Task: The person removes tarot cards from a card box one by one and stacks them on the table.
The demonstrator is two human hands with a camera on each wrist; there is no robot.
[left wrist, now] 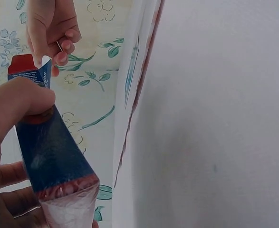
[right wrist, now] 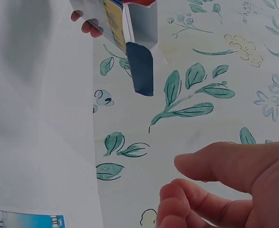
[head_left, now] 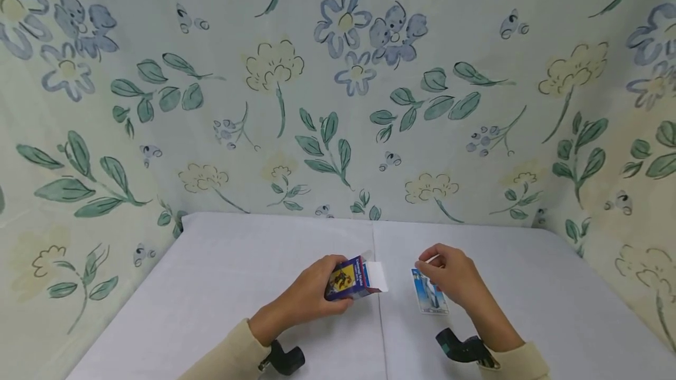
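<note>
My left hand point(head_left: 317, 289) grips a small blue-and-red card box point(head_left: 345, 277) with a yellow picture on its front. The box lies tilted in the hand, its white end flap point(head_left: 377, 276) open towards the right. Clear plastic wrap point(left wrist: 70, 211) covers its other end in the left wrist view. My right hand point(head_left: 454, 274) hovers over a picture card point(head_left: 429, 297) with a white border and blue print. In the right wrist view the thumb point(right wrist: 210, 164) and loosely bent fingers stand apart, with nothing visible between them. Part of the card is hidden beneath this hand.
A white cloth covers the table point(head_left: 237, 263), with a crease running down its middle. Behind and at both sides hangs a flower-printed curtain point(head_left: 237, 104). A black wrist camera point(head_left: 287, 359) sits at the left sleeve, another camera point(head_left: 456, 345) at the right.
</note>
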